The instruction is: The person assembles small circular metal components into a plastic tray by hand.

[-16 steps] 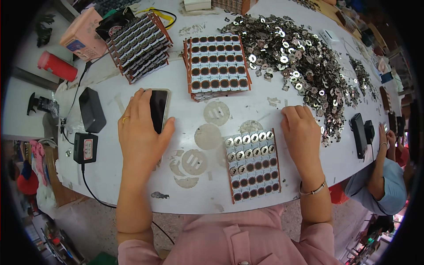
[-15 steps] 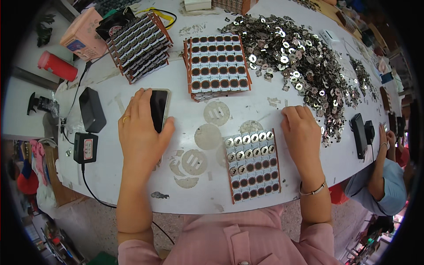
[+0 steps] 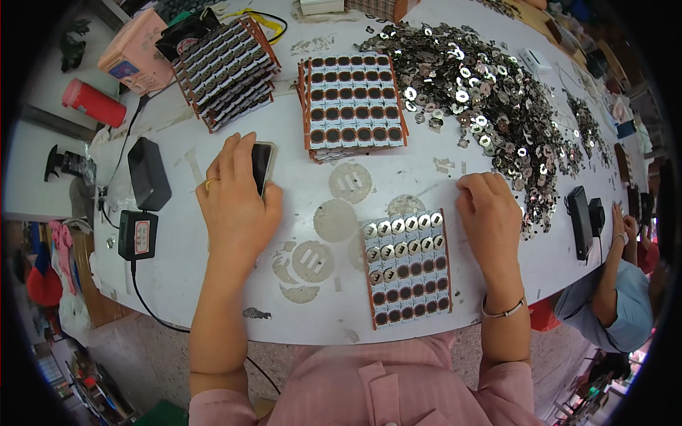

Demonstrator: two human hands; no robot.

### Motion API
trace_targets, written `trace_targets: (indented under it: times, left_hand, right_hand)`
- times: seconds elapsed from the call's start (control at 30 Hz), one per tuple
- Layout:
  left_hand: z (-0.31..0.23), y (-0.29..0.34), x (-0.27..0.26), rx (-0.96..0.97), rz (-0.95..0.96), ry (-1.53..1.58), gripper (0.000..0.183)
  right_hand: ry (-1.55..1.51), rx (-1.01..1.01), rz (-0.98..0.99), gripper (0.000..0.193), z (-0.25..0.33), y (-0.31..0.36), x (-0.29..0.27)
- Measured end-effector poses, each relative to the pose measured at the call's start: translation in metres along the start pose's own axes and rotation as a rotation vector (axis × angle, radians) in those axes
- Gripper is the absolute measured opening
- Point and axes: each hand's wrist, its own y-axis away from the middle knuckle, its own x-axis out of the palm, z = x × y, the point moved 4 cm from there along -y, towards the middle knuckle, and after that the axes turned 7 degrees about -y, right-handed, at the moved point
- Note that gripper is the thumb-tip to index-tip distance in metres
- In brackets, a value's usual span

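Observation:
My left hand (image 3: 238,199) lies across a smartphone (image 3: 262,165) on the white table. Its fingers stretch forward, the thumb sits apart, and most of the phone is hidden under the palm. To the right, my right hand (image 3: 490,216) rests with fingers curled in; whether anything is inside cannot be made out. Between the hands, nearer to the right one, lies a panel (image 3: 408,270) of small round dark-centred parts in rows. Shiny metal discs (image 3: 402,225) cover its two far rows and the first two places of the third row.
A large heap of loose metal discs (image 3: 490,106) spreads across the back right. Behind the hands stand a stack of panels (image 3: 353,103) and a tilted stack (image 3: 227,71). Black power adapters (image 3: 138,234) sit at the left. Another person's arm (image 3: 611,277) is at far right.
My left hand has shifted slightly right and forward, covering more of the phone. The right hand has barely moved, and the panel looks the same.

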Motion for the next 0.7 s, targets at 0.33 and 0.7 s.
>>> trace_targets:
  times: [0.33, 0.7]
  left_hand:
    - [-0.012, 0.009, -0.018, 0.118, -0.08, 0.1, 0.075]
    - [-0.092, 0.063, -0.026, 0.527, 0.346, 0.963, 0.023]
  right_hand:
    - [-1.595, 0.55, 0.258, 0.015, 0.004, 0.017, -0.01]
    - [-1.807, 0.734, 0.52, 0.023, 0.046, 0.058, 0.013]
